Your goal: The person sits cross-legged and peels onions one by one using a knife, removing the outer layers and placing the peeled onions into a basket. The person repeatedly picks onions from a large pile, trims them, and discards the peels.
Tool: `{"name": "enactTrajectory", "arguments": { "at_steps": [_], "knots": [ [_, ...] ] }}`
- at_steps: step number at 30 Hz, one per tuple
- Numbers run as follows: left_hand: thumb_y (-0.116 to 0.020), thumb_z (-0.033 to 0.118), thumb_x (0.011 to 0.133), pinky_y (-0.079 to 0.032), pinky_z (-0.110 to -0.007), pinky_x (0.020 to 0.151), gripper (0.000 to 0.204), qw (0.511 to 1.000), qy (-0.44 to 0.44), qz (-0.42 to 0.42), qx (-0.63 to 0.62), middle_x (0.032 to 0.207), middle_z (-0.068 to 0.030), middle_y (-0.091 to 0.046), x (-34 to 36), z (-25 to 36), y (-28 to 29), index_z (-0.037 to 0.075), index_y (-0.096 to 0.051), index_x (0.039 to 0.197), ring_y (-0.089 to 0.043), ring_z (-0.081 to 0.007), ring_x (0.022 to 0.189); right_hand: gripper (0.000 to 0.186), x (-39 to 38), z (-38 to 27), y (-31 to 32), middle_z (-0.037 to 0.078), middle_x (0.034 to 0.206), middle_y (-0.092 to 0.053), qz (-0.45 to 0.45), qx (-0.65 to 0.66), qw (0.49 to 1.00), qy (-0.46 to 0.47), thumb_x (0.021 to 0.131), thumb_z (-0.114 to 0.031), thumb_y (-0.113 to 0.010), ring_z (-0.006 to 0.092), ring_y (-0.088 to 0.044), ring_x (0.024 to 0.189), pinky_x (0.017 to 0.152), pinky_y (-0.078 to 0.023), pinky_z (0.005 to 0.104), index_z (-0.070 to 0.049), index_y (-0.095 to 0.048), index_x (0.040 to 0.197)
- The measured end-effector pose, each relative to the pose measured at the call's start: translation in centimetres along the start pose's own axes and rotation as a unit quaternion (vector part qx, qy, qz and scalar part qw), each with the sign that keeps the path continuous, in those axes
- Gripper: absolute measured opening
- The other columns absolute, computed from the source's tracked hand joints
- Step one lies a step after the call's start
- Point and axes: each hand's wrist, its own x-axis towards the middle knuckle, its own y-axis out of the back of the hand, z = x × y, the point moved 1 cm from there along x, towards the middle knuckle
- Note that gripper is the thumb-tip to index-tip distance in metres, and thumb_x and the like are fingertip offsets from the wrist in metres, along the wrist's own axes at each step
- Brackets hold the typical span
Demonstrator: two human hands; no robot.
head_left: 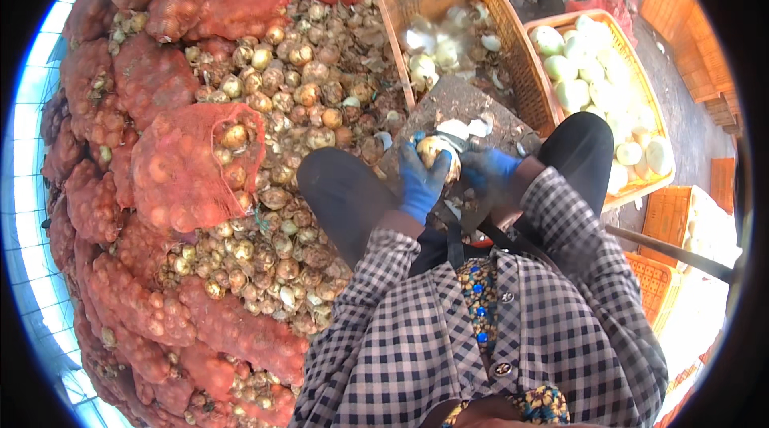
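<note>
My left hand [423, 179], in a blue glove, is closed round a brownish-skinned onion [437, 153] held over a dirt-covered board [469, 103] between my knees. My right hand [489, 171], also blue-gloved, is curled close against the onion's right side. It is blurred by motion, and what it grips I cannot make out. A grey strip, perhaps a blade, shows just beyond the onion. Pieces of white onion peel [479, 127] lie on the board past my fingers.
A loose heap of unpeeled onions [308, 95] spreads at my left, backed by stacked red mesh sacks [172, 167]. Beyond the board stands an orange crate [513, 35] with peel and several onions. To its right, another crate [666, 175] holds peeled white onions [589, 67].
</note>
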Motion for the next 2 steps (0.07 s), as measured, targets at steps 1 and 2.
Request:
{"name": "enactTrajectory", "arguments": {
  "at_steps": [1,2],
  "knots": [
    [-0.073,0.030,0.076,-0.044,-0.043,0.096,0.070,0.999,-0.002,-0.030,-0.018,0.116,-0.0221,-0.053,0.22,0.96,0.39,-0.005,-0.041,0.127,-0.055,-0.0329,0.106,0.014,-0.11,-0.38,-0.39,0.005,0.080,-0.064,0.016,0.062,0.997,-0.033,0.090,-0.016,-0.055,0.0179,-0.062,0.066,0.060,-0.052,0.0305,-0.008,-0.065,0.097],
    [-0.073,0.030,0.076,-0.044,-0.043,0.096,0.070,0.999,-0.004,-0.033,-0.016,0.116,-0.0221,-0.053,-0.11,0.94,0.20,-0.005,-0.041,0.127,-0.055,-0.0329,0.106,0.014,-0.36,0.06,-0.27,0.005,0.080,-0.064,0.017,0.065,0.997,-0.030,0.090,-0.016,-0.055,0.0179,-0.062,0.066,0.060,-0.052,0.0305,-0.008,-0.065,0.097]
  ]
}}
